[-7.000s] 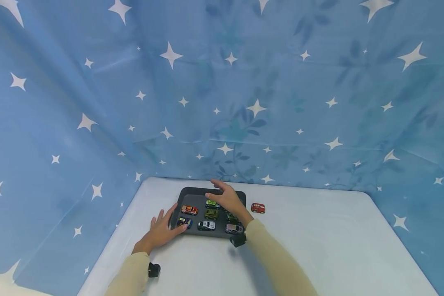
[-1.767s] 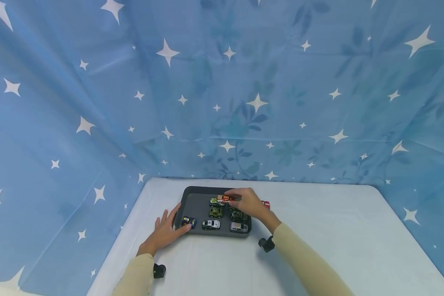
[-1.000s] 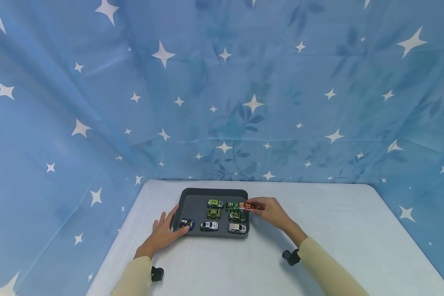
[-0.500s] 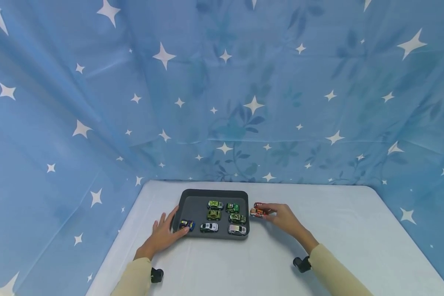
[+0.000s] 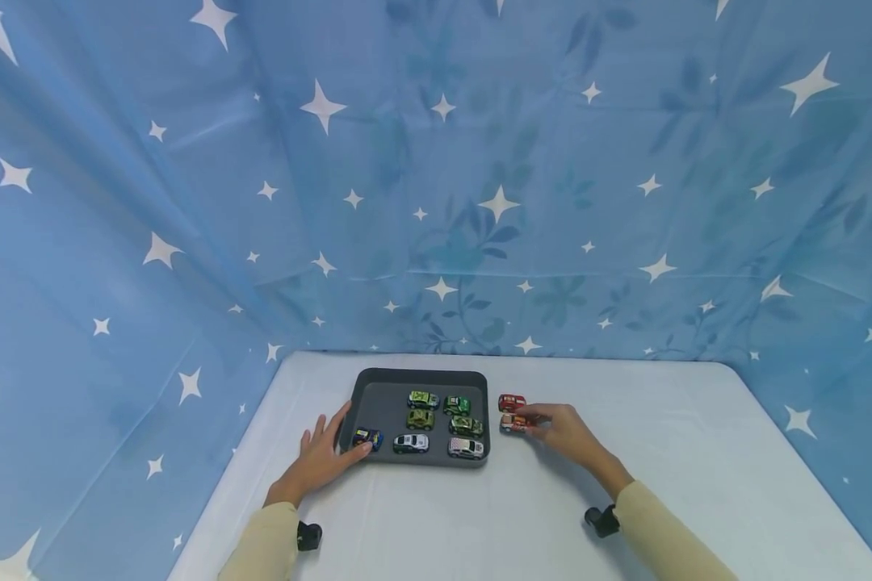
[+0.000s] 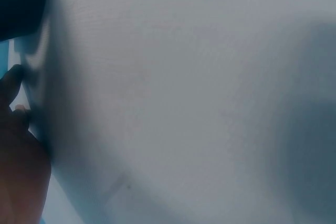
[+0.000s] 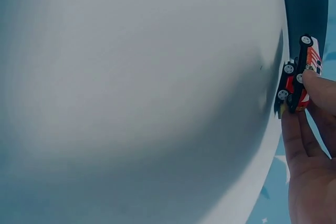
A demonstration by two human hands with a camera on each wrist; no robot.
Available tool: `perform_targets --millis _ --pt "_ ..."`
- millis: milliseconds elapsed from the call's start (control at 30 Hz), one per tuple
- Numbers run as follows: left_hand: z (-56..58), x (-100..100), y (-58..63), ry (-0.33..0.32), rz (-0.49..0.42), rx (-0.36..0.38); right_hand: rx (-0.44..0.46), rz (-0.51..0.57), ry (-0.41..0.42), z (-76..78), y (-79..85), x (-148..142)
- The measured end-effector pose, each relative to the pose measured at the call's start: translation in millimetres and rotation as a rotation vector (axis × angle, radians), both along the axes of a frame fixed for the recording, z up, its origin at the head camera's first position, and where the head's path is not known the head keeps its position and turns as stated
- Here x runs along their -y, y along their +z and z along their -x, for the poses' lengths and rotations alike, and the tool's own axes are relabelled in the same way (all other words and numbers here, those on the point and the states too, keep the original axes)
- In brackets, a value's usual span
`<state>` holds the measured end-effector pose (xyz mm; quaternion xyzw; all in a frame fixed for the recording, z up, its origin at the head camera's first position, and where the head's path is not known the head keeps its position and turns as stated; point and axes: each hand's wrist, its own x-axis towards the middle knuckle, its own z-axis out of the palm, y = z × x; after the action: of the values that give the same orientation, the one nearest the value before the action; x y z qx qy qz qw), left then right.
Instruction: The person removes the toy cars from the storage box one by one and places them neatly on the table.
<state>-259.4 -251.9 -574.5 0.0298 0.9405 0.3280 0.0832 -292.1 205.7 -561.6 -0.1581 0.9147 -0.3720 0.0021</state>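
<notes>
In the head view my right hand pinches an orange-and-red toy car low over the white table, to the right of the tray. A red toy car stands just behind it. The right wrist view shows thumb and fingers on either side of the orange-and-red toy car. My left hand rests with spread fingers at the left side of the dark grey tray. Its thumb lies over the front left corner, right by a blue toy car.
Inside the tray are a white toy car, a pale patterned toy car, a bright green toy car and several other greenish ones. A blue star-patterned curtain surrounds the table at the back and sides.
The orange-and-red toy car, in the tray's left part at first, was picked up by my right hand, carried rightward over the rim and lowered before the red car. My left hand stays.
</notes>
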Motion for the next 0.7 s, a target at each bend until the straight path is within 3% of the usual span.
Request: perform_targets --millis 700 --pt "-0.9 -0.7 2.6 0.005 -0.005 0.027 -0.011 -0.026 0.001 -4.8 -11.8 -3.2"
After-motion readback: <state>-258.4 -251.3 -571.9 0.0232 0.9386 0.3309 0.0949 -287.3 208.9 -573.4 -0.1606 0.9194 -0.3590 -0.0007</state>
